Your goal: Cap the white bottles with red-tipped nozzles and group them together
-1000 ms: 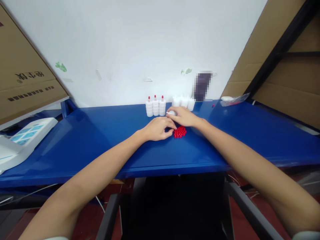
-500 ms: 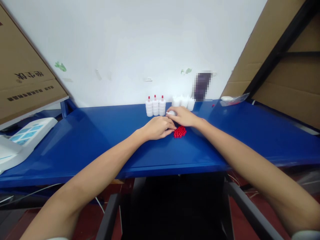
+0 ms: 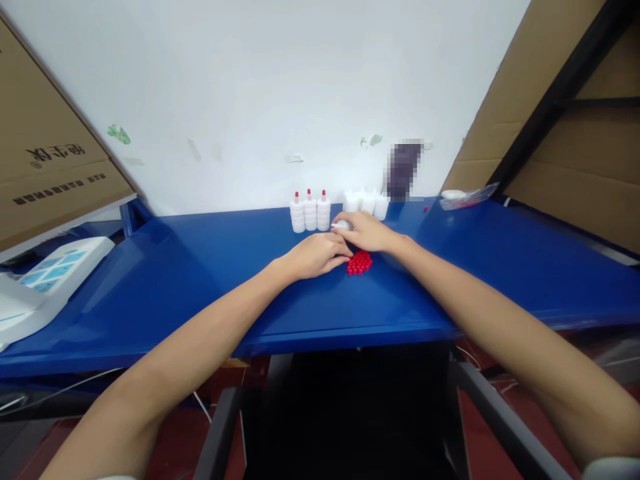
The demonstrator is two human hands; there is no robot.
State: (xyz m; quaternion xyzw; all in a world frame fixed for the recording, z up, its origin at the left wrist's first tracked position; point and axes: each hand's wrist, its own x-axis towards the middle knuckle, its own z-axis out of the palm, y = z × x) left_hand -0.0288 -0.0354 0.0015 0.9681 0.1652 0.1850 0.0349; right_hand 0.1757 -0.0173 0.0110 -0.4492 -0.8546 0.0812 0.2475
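My right hand (image 3: 369,231) is wrapped round a white plastic squeeze bottle (image 3: 342,225), which lies tilted with its pale tip toward the left. Just below, my left hand (image 3: 323,256) has its fingers curled together, fingertips touching the left edge of a pile of small red caps (image 3: 359,263). Whether a cap is between those fingertips is hidden. Behind my left hand stand three white bottles with red tips (image 3: 310,215), upright in a row. Several white bottles without red tips (image 3: 381,208) stand beyond my right hand, partly covered by it.
A blue table (image 3: 200,267) runs up against a white wall. One red cap (image 3: 426,209) lies apart at the back right, near a clear plastic bag (image 3: 469,198). A white device with blue panels (image 3: 55,280) sits at the left, and cardboard (image 3: 55,147) flanks the table.
The view has shifted very slightly. Both hands keep nearly the same place, with my left fingertips still at the edge of the red caps and the bottle still in my right hand.
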